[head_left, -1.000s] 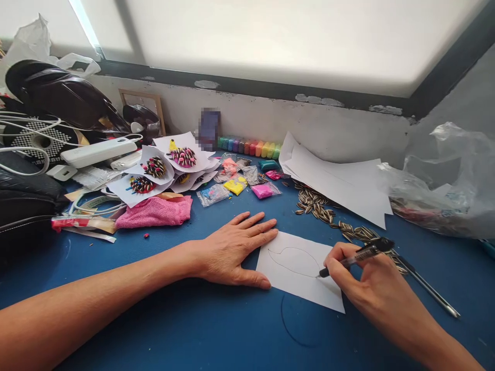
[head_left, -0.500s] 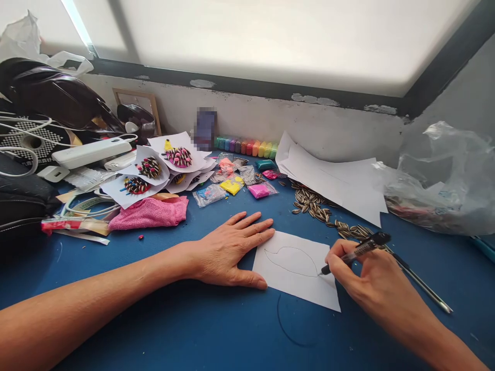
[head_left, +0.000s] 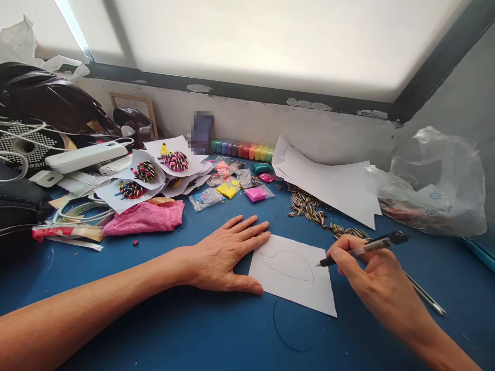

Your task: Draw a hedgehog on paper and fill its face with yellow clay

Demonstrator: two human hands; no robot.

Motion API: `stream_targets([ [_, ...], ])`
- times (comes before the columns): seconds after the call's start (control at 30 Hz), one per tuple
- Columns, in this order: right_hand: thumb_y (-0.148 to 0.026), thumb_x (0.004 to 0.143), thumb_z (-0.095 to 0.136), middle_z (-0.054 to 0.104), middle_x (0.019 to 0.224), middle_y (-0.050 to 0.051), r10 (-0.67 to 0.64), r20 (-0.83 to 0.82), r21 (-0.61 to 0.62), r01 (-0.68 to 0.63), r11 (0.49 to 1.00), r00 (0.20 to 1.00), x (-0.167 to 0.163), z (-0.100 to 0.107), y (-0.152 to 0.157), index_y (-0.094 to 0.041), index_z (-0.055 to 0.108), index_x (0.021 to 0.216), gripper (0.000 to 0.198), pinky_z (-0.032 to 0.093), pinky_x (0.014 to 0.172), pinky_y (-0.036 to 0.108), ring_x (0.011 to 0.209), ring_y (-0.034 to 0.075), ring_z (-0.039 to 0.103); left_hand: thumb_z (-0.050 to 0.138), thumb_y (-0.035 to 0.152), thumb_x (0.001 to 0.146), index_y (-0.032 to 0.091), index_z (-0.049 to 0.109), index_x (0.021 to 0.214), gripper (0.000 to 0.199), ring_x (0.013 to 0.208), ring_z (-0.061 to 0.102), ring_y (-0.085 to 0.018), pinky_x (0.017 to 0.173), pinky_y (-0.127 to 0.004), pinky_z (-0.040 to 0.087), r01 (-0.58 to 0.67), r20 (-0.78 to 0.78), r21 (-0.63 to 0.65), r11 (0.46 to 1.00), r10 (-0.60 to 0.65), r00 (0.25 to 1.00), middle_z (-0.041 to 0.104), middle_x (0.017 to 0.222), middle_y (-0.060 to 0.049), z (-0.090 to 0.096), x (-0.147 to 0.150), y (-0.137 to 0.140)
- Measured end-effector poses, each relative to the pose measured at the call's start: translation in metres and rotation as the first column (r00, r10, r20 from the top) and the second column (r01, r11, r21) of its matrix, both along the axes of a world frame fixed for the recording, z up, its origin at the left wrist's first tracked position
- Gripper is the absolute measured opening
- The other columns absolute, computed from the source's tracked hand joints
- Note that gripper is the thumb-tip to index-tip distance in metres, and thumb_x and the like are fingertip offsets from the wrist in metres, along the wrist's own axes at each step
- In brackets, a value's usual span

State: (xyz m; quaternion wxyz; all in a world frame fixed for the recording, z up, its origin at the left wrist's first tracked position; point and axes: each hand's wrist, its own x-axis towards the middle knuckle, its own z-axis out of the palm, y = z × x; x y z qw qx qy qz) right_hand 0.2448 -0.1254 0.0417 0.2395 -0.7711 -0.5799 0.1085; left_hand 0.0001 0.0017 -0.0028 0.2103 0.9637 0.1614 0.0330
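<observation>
While the left hand [head_left: 228, 260] lies flat with its fingers spread, gripping nothing, its index finger and thumb reach the left edge of a small white sheet [head_left: 294, 299]. That sheet rests on the blue tabletop [head_left: 185, 330], nearer the person than the back edge, where the wall stands. Between its thumb and fingers the right hand [head_left: 371, 273] grips a black pen [head_left: 375, 245], tip pointing left, just beside the drawn outline [head_left: 292, 265] (whether the tip touches the paper, I cannot tell).

As far as the line goes, the work looks well along: a rounded body narrows to a point towards the sheet's upper left corner, and the loop seems to meet itself at the lower right. Inside that loop all is bare paper, so the contour appears to be the only part done; no features, colour or stuck-on pieces show. By contrast, the decorated sheets [head_left: 145, 172] towards the tabletop's back left corner bear coloured, spiky shapes, and judging by them, much seems left on this one.

Bagged coloured lumps [head_left: 230, 187] lie beyond the left hand, towards the back edge. Striped seeds [head_left: 309, 207] trail from beneath the larger white papers [head_left: 332, 178] down towards the right hand, none of them on the small sheet.
</observation>
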Motion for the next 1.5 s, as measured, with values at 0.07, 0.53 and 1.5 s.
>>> stream_targets([
  [0.07, -0.045, 0.085, 0.039, 0.034, 0.049, -0.006, -0.011, -0.021, -0.046, 0.01, 0.999, 1.0, 0.0003, 0.0003, -0.0002, -0.023, 0.053, 0.062, 0.035, 0.026, 0.043, 0.025, 0.042, 0.009, 0.028, 0.048, 0.075, 0.082, 0.024, 0.02, 0.155, 0.093, 0.149, 0.007, -0.032, 0.121, -0.051, 0.004, -0.004, -0.008, -0.005, 1.0, 0.004, 1.0, 0.009, 0.161, -0.006, 0.0007, 0.0, -0.0001],
  [0.53, -0.045, 0.084, 0.039, 0.046, 0.05, -0.002, -0.005, -0.036, -0.038, 0.004, 0.999, 0.999, -0.0046, -0.0044, -0.0002, -0.023, 0.05, 0.056, 0.037, 0.031, 0.045, 0.026, 0.046, 0.012, 0.037, 0.047, 0.078, 0.081, 0.024, 0.02, 0.155, 0.095, 0.149, 0.008, -0.032, 0.122, -0.049, 0.006, -0.014, 0.002, -0.011, 1.0, 0.014, 1.0, 0.013, 0.161, -0.006, 0.0004, -0.0008, -0.0006],
  [1.5, -0.041, 0.079, 0.051, 0.042, 0.047, -0.003, 0.003, -0.256, 0.022, 0.003, 1.0, 0.967, -0.0045, 0.0016, -0.0006, -0.022, 0.052, 0.053, 0.032, 0.03, 0.045, 0.025, 0.046, 0.012, 0.04, 0.052, 0.072, 0.083, 0.026, 0.018, 0.155, 0.092, 0.149, 0.009, -0.031, 0.122, -0.049, 0.005, 0.0, 0.046, -0.003, 1.0, 0.0, 0.999, 0.015, 0.161, -0.005, -0.0031, -0.0017, 0.0004],
])
